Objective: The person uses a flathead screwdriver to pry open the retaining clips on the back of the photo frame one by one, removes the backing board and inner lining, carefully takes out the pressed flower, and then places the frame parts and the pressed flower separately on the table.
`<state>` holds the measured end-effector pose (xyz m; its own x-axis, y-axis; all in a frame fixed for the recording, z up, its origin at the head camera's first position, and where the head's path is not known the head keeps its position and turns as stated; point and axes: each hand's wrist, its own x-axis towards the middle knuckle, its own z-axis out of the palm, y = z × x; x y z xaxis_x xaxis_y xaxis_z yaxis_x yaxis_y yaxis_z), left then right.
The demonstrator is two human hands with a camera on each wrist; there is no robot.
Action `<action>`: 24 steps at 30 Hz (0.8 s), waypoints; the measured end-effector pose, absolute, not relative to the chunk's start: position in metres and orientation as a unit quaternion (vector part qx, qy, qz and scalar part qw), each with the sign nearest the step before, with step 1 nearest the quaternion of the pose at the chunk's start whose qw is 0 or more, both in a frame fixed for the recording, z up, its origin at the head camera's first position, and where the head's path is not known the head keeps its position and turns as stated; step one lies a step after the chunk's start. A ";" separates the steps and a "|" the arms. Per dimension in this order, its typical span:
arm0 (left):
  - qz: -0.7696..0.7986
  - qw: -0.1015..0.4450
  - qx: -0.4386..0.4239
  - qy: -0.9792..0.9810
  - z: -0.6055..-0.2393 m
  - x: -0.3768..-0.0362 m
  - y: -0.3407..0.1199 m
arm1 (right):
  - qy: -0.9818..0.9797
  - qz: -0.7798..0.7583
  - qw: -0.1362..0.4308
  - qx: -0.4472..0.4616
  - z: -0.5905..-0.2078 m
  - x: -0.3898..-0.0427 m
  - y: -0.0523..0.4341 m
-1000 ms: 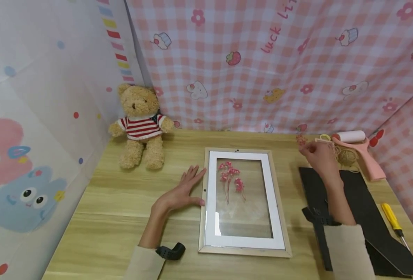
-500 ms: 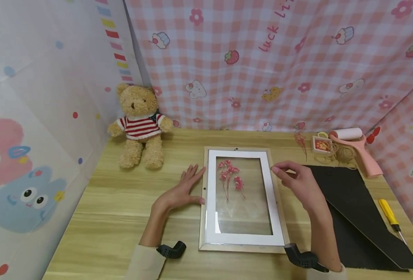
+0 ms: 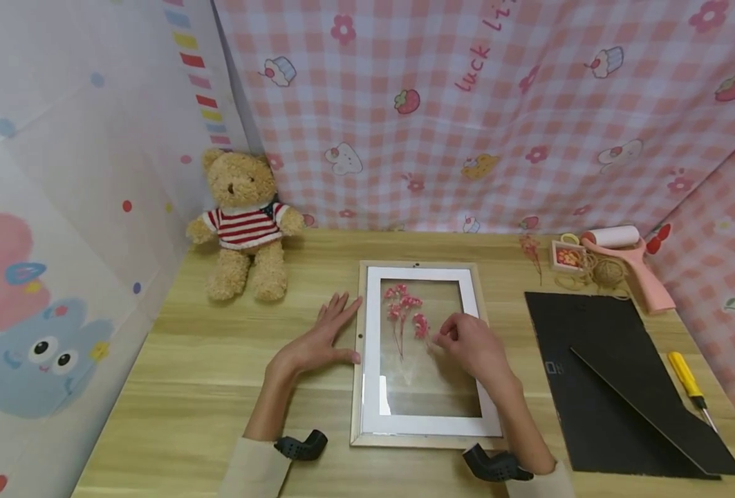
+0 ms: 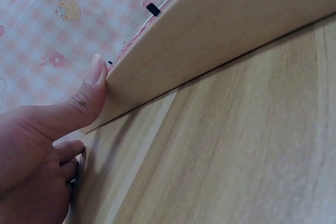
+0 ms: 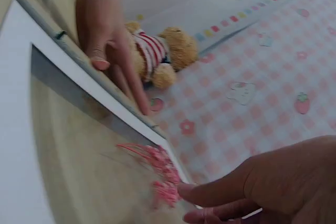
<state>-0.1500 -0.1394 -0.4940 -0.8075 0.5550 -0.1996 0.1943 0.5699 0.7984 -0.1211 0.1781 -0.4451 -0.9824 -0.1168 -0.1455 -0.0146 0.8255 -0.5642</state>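
A wooden picture frame (image 3: 427, 440) with a white mat and a glass pane lies flat on the table. Several sprigs of pink dried flowers (image 3: 402, 303) rest in its opening, toward the upper left. My right hand (image 3: 476, 353) is over the glass, thumb and fingertips pinching at the stem of the right-hand sprig (image 3: 421, 325). The right wrist view has its thumb (image 5: 194, 191) close beside the blossoms. With fingers spread, my left hand (image 3: 317, 344) rests against the frame's left edge; in the left wrist view its thumb (image 4: 94, 85) touches the outer side.
Black backing boards (image 3: 597, 387) lie on the right beside a yellow-handled screwdriver (image 3: 684, 377). Behind them are another dried sprig (image 3: 531, 256), a small boxed item (image 3: 568, 256), a twine ball (image 3: 608, 272) and a pink lint roller (image 3: 647, 277). A teddy bear (image 3: 245, 225) sits at the back left.
My right hand has left the dried sprig at the back right, come left across the frame and lowered to the sprig on the glass. My left hand has stayed put.
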 end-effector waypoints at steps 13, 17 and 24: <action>0.446 0.207 0.223 0.842 -0.507 -0.150 -0.143 | 0.970 -0.226 0.084 -0.027 -0.456 -0.113 0.154; 0.449 0.205 0.223 0.840 -0.515 -0.153 -0.144 | 0.969 -0.225 0.092 -0.034 -0.468 -0.118 0.157; 0.441 0.209 0.221 0.844 -0.513 -0.153 -0.143 | 0.961 -0.242 0.133 -0.020 -0.454 -0.115 0.153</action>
<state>-0.1533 -0.1434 -0.5132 -0.8157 0.5565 -0.1576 0.1884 0.5132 0.8373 -0.1149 0.1532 -0.4538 -0.9637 -0.1021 -0.2467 0.0271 0.8818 -0.4709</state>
